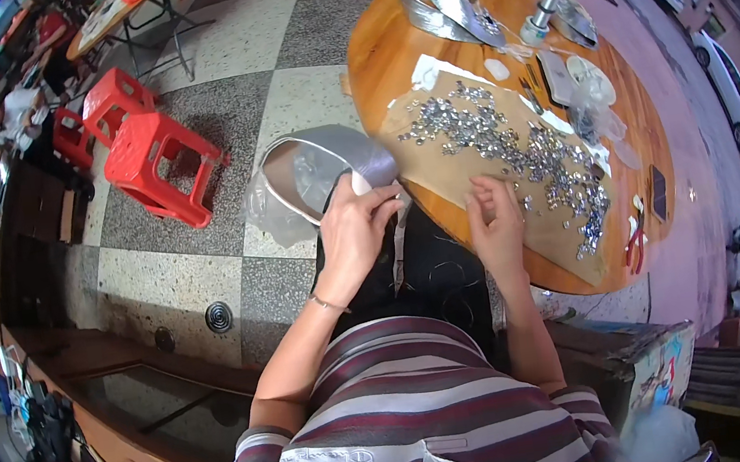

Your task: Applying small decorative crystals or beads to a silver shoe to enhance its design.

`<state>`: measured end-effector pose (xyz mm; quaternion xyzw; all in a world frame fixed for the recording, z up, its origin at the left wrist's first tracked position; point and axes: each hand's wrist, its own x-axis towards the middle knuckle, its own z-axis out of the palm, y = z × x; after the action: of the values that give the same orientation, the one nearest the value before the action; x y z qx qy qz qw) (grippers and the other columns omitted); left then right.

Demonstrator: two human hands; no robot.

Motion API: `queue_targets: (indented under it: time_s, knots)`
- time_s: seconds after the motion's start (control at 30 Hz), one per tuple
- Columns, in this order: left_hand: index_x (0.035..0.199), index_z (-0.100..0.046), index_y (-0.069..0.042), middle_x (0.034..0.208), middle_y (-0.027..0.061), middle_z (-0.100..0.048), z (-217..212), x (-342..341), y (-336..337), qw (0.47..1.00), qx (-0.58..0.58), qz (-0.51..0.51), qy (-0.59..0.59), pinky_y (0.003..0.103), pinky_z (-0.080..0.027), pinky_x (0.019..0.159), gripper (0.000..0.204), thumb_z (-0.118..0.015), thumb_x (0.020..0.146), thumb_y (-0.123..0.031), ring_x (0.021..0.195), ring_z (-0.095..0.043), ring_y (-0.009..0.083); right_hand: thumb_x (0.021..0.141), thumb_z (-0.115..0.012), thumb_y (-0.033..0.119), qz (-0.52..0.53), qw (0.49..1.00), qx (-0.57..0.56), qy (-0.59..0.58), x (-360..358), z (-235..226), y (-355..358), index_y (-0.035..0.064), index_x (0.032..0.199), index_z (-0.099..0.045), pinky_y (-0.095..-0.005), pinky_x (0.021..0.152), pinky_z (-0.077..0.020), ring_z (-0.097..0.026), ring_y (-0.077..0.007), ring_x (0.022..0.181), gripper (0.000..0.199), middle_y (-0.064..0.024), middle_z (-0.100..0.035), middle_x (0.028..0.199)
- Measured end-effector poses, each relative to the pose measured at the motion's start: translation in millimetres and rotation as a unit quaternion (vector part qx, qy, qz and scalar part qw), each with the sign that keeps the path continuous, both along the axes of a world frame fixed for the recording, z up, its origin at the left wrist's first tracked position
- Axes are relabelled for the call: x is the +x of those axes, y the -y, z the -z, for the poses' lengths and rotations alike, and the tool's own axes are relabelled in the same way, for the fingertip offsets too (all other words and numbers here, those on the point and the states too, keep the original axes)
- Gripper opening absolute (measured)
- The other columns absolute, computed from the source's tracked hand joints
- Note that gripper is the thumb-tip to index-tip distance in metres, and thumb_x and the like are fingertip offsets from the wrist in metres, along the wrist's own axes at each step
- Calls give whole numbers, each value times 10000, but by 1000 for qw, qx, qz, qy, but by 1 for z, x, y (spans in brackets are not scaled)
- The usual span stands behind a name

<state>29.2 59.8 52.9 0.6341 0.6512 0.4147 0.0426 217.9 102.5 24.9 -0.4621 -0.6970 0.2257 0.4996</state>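
My left hand [358, 225] grips the edge of a wide silver band [303, 146] bent into an open loop, shiny grey outside and brownish inside. Its thumb and forefinger meet at the band's lower right end, beside a white patch; a tiny light thing shows at their tips. To the right, my right hand [497, 219] is raised by the table's near edge, fingers curled toward the thumb. Whatever is between those fingers, if anything, is too small to make out. Beyond it, many loose silver rhinestones [508, 143] lie scattered on a sheet of brown paper [437, 171].
The round wooden table [373, 43] carries more silver bands [453, 10], a metal-topped bottle [537, 22], tweezers [530, 96], a clear plastic bag [593, 117], red-handled pliers [636, 247] and a dark phone [658, 193]. Red stools [160, 160] stand on the checkered floor at left.
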Motion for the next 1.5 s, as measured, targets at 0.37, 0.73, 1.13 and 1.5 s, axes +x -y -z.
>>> queue_targets:
  time_s: [0.37, 0.73, 1.13, 1.5]
  knots:
    - [855, -725, -135, 918, 124, -548, 75, 70, -107, 1000, -11, -1, -7, 377, -412, 758, 188, -722, 680, -204, 855, -493, 299, 818, -563, -12, 60, 997, -35, -22, 62, 70, -46, 3, 1069, -526, -268, 660, -481, -582, -171, 721, 254, -103, -561, 885]
    - [847, -725, -130, 920, 150, -574, 97, 86, -146, 996, -69, 39, -39, 385, -428, 733, 191, -736, 670, -198, 833, -528, 304, 830, -565, 30, 78, 995, -22, 59, 82, 93, -75, 9, 1023, -557, -290, 652, -476, -592, -203, 716, 195, -116, -566, 876]
    - [868, -701, -73, 876, 156, -565, 13, 81, -67, 996, 17, 66, -51, 373, -461, 684, 197, -723, 690, -157, 791, -562, 313, 807, -578, 27, -104, 990, -53, -85, 36, 15, -47, 44, 908, -582, -356, 621, -453, -556, -286, 745, 102, -107, -559, 820]
    - [863, -690, -70, 774, 132, -500, -60, 34, 38, 999, 4, 32, 4, 392, -434, 687, 188, -701, 703, -169, 790, -527, 316, 818, -577, 26, -137, 962, 235, 23, -21, -41, 19, 28, 899, -552, -341, 571, -447, -542, -272, 645, 85, -116, -538, 779]
